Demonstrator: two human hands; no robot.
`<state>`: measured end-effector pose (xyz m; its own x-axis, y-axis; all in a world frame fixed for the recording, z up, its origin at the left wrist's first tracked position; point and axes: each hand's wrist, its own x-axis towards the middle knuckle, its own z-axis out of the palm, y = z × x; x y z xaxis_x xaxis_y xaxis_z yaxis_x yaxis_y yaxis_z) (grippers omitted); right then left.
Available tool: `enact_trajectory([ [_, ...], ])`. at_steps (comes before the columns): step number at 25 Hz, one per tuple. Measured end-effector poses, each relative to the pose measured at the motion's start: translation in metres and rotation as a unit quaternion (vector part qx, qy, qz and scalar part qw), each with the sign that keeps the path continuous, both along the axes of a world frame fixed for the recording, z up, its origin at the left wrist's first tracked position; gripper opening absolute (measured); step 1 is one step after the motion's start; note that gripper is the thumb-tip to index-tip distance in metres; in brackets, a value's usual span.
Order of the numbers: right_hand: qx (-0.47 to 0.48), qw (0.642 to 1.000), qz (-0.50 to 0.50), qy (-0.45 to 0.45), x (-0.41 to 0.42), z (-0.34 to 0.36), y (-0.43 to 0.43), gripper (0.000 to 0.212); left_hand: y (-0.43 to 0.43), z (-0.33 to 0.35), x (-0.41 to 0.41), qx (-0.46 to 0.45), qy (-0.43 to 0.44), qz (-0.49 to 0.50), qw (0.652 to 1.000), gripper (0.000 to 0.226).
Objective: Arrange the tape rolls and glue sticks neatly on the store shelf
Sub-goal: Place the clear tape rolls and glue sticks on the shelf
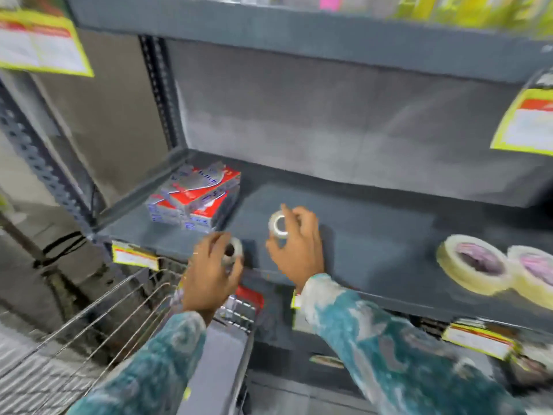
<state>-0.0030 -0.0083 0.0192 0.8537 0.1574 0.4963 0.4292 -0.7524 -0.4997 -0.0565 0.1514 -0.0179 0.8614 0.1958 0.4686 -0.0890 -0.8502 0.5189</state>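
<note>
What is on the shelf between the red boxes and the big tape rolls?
In the head view, only the right hand holding a small tape roll; otherwise the shelf is bare.

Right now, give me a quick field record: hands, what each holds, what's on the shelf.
left hand: fingers around a small tape roll, at the shelf's front edge
right hand: fingers around a small tape roll, over the shelf
shelf left: stacked red and silver boxes
shelf right: two large tape rolls
below left: wire basket

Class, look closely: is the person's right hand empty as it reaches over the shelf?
No: the right hand grips a small tape roll above the grey shelf.
</note>
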Motion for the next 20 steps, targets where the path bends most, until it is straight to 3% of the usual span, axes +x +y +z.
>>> enact_trajectory([
  [3,-0.041,0.983,-0.1,0.147,0.034,-0.007,-0.079,0.066,-0.066,0.019,0.055,0.018,0.087,-0.127,0.988,0.031],
  [7,-0.037,0.966,-0.08,0.245,0.056,-0.02,-0.116,0.072,-0.102,0.021,0.105,-0.005,0.2,-0.071,0.977,0.032],
  [11,-0.027,0.959,-0.052,0.276,0.072,-0.026,-0.117,0.074,-0.101,0.008,0.123,-0.002,0.255,-0.068,0.964,0.048],
  [20,-0.017,0.957,-0.045,0.287,0.076,-0.034,-0.117,0.076,-0.1,0.001,0.133,-0.011,0.263,-0.077,0.961,0.047],
])
